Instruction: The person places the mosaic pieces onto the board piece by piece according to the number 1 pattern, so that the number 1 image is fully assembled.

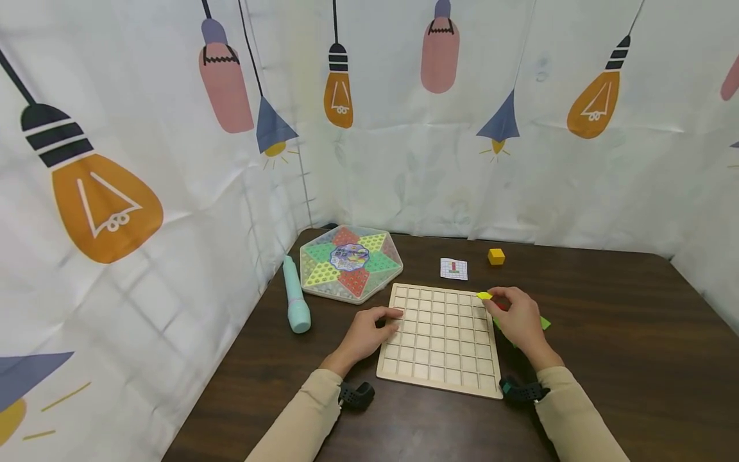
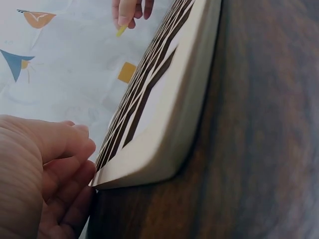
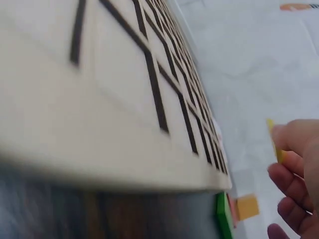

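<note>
A square wooden grid board (image 1: 437,341) lies on the table, its cells bare. My left hand (image 1: 362,335) is at the board's left edge, fingertips and thumb at its rim with fingers loosely bent. In the left wrist view the left fingers (image 2: 70,172) sit right beside the board's corner. My right hand (image 1: 516,319) pinches a small flat yellow piece (image 1: 484,296) between thumb and forefinger, over the board's far right corner. The same yellow piece (image 3: 275,142) shows edge-on in the right wrist view. Partly hidden under the right hand are green pieces (image 1: 545,323) and a red piece (image 1: 501,307).
Behind the board are a small printed grid card (image 1: 453,269) and a yellow cube (image 1: 496,256). A hexagonal Chinese checkers box (image 1: 351,263) stands back left, beside a light-teal microphone-shaped object (image 1: 297,296). A patterned white curtain (image 1: 392,160) rises behind the table (image 1: 612,321).
</note>
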`<state>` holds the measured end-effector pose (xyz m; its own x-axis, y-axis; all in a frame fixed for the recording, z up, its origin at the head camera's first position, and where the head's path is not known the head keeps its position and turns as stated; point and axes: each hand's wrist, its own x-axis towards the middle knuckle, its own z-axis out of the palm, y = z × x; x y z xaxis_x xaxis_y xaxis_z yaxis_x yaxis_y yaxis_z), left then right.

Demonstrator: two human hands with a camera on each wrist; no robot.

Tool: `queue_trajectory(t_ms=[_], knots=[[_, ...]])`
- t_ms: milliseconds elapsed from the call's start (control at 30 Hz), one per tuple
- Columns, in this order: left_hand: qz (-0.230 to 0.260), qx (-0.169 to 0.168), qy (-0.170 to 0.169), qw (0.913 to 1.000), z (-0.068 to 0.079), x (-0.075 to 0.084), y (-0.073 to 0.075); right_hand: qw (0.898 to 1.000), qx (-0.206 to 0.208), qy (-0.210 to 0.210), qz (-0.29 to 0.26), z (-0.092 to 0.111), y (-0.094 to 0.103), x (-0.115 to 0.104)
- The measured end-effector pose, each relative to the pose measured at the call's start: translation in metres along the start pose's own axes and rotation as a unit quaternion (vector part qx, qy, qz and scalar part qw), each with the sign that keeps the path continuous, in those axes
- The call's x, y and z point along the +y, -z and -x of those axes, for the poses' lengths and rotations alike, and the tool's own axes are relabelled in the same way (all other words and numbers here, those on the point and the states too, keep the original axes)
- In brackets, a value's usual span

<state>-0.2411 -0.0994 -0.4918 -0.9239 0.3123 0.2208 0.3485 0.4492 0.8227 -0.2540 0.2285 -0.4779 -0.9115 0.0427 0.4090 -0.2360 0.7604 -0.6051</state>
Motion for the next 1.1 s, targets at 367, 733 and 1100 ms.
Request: queue_trajectory(t_ms=[367, 733, 1100], knots=[[-0.014, 0.015, -0.009, 0.9998, -0.001, -0.003, 0.0, 0.998, -0.056, 0.025, -0.013, 0.003, 0.0, -0.033], [0.006, 0.027, 0.016, 0.9995, -0.003, -0.002, -0.002, 0.996, -0.078, 0.042, -0.017, 0.007, -0.009, -0.037], [0.012, 0.037, 0.016, 0.9991, -0.003, -0.004, -0.002, 0.991, -0.111, 0.063, -0.03, 0.01, -0.021, -0.051]])
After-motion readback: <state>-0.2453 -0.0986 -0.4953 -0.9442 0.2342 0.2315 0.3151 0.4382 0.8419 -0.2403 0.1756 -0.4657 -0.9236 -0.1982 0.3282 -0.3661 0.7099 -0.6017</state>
